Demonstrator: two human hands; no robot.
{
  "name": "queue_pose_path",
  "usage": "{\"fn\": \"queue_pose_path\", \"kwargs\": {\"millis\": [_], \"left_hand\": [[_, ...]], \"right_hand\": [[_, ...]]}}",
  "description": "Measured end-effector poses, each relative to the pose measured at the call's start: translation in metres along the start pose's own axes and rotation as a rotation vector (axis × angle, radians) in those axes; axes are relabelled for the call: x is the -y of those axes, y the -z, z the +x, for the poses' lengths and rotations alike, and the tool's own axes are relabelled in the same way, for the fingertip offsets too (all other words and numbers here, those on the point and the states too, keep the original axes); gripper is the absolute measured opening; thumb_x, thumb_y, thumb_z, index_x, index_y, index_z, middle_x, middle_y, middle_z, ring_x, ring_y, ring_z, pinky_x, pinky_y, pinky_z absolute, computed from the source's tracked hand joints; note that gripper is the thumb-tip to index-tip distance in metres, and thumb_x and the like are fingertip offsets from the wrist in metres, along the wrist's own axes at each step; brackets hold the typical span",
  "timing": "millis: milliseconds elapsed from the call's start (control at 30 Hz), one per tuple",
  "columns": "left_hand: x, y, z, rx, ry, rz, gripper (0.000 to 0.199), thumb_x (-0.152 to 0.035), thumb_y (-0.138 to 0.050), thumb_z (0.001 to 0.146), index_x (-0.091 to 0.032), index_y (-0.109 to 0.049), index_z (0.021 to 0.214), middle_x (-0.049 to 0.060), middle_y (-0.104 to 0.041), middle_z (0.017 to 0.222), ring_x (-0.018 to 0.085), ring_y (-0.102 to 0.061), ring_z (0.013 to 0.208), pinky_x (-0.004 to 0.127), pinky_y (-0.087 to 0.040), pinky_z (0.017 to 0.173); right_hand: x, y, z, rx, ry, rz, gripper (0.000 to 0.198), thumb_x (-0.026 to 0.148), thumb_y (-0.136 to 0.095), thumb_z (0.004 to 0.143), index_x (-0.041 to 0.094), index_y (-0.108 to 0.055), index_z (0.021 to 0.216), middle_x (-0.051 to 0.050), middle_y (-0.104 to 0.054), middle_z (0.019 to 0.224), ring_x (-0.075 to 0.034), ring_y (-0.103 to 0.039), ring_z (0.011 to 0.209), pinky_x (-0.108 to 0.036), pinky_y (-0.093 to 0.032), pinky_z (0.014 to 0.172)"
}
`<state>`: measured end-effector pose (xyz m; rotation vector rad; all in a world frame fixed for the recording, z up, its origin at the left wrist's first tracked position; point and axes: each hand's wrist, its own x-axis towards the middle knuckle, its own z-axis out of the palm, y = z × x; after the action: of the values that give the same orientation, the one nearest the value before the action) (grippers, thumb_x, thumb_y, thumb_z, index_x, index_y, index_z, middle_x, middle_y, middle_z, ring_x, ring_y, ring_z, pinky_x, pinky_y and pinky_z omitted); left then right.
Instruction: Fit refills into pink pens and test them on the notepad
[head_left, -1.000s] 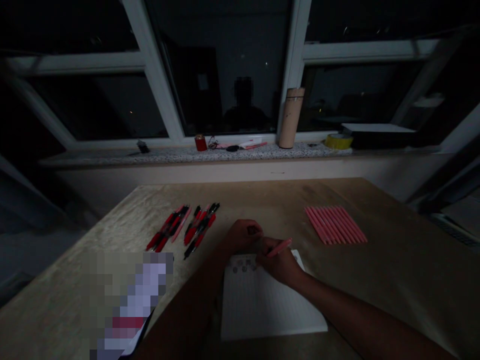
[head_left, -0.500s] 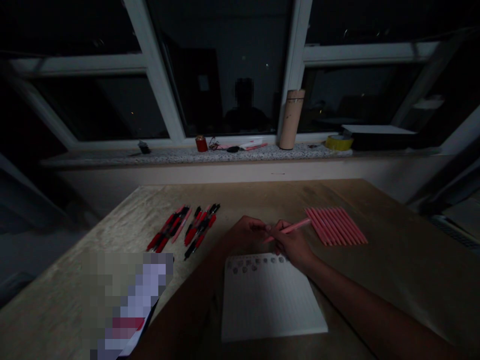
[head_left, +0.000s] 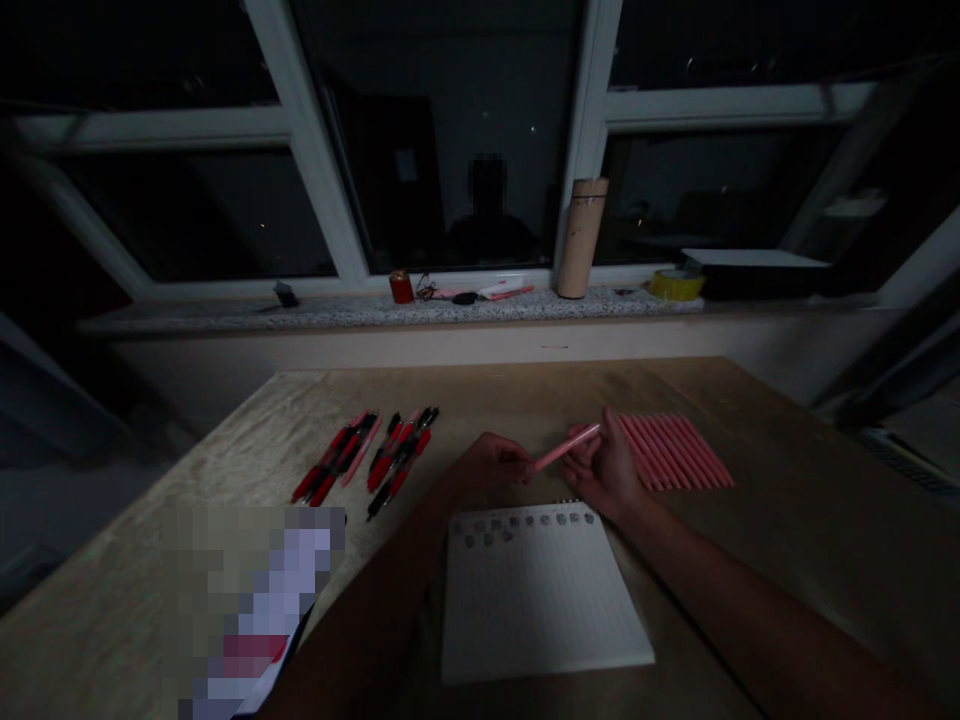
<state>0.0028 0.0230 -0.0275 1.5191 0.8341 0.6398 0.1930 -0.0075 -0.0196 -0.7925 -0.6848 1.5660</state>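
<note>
A pink pen [head_left: 568, 447] slants above the top edge of the notepad. My left hand [head_left: 491, 465] pinches its lower left end between thumb and fingers. My right hand [head_left: 611, 470] is beside the pen's upper right end, thumb raised and fingers apart, partly curled. Whether it touches the pen I cannot tell. Below both hands lies the spiral notepad [head_left: 544, 600], lined, with small dark scribbled marks in rows near its top. Close behind my right hand, several pink pens [head_left: 679, 452] lie side by side in a neat row.
Two groups of red and black pens, one further left [head_left: 335, 460] and one nearer [head_left: 403, 460], lie on the table. A blurred-out flat object [head_left: 281, 600] is at the lower left. The windowsill holds a tan bottle [head_left: 583, 240], yellow tape [head_left: 676, 286] and a red jar [head_left: 401, 288].
My right hand has loosened its writing grip on the pink pen and turned with its thumb up, moving slightly right. My left hand now holds the pen's lower end.
</note>
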Motion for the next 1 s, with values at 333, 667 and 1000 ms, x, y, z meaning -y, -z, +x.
{"fn": "queue_pose_path", "kwargs": {"millis": [333, 667, 1000], "left_hand": [[0.003, 0.000, 0.000, 0.001, -0.008, 0.028, 0.028, -0.034, -0.074, 0.060, -0.010, -0.069, 0.073, 0.002, -0.064, 0.063, 0.010, -0.053, 0.056, 0.020, -0.037, 0.053], [-0.008, 0.012, 0.000, -0.281, -0.139, -0.251, 0.027, -0.033, -0.076, 0.057, -0.010, -0.065, 0.065, 0.000, -0.058, 0.054, 0.007, -0.048, 0.051, 0.019, -0.037, 0.052], [-0.010, 0.007, 0.005, -0.389, -0.195, -0.519, 0.029, -0.033, -0.077, 0.059, -0.010, -0.065, 0.070, -0.001, -0.056, 0.060, 0.005, -0.048, 0.053, 0.019, -0.037, 0.054]], "right_hand": [[0.000, -0.003, -0.004, 0.035, -0.006, 0.055, 0.047, 0.065, -0.043, 0.077, 0.022, -0.048, 0.058, 0.008, -0.029, 0.038, -0.010, -0.026, 0.033, -0.023, -0.029, 0.038], [0.012, 0.008, 0.005, 0.089, 0.089, -0.054, 0.022, 0.038, -0.062, 0.069, 0.020, -0.053, 0.060, 0.005, -0.046, 0.047, -0.010, -0.039, 0.040, -0.024, -0.036, 0.042], [0.020, -0.003, -0.012, 0.252, 0.126, -0.786, 0.024, 0.036, -0.067, 0.070, 0.013, -0.068, 0.076, -0.001, -0.064, 0.062, -0.010, -0.053, 0.052, -0.022, -0.039, 0.051]]}}
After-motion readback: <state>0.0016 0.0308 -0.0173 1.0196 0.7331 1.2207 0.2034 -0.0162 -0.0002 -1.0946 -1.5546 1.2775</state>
